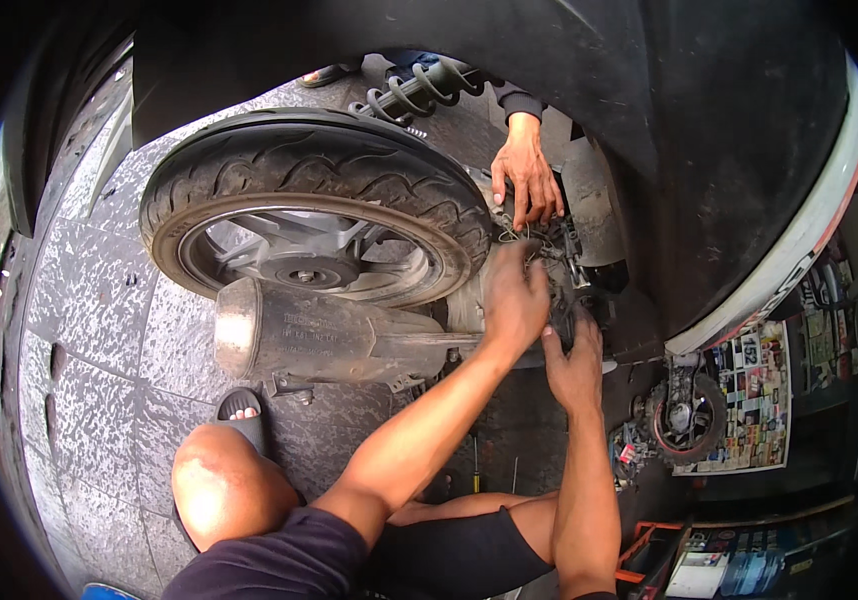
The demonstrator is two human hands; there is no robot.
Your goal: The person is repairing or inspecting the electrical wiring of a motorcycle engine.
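Note:
A motorcycle's underside fills the upper half, its rear wheel point(314, 270) on the left and the exhaust muffler point(324, 345) just below it. My left hand point(515, 300) reaches in to the right of the tyre, its fingers smeared by motion close to thin wires point(532, 237). Lower and to the right, my right hand point(576, 370) has its thumb and fingers closed around a dark part of the engine area; what they grip is hidden. Another person's hand point(527, 178) comes from the far side, fingertips pointing down at the same wires.
A coil-spring shock absorber point(424, 88) rises behind the tyre. Dark bodywork point(719, 170) hangs overhead on the right. A screwdriver point(476, 480) lies on the tiled floor point(99, 390) near my legs. Farther right are a sticker-covered board point(754, 400) and a small wheel point(691, 415).

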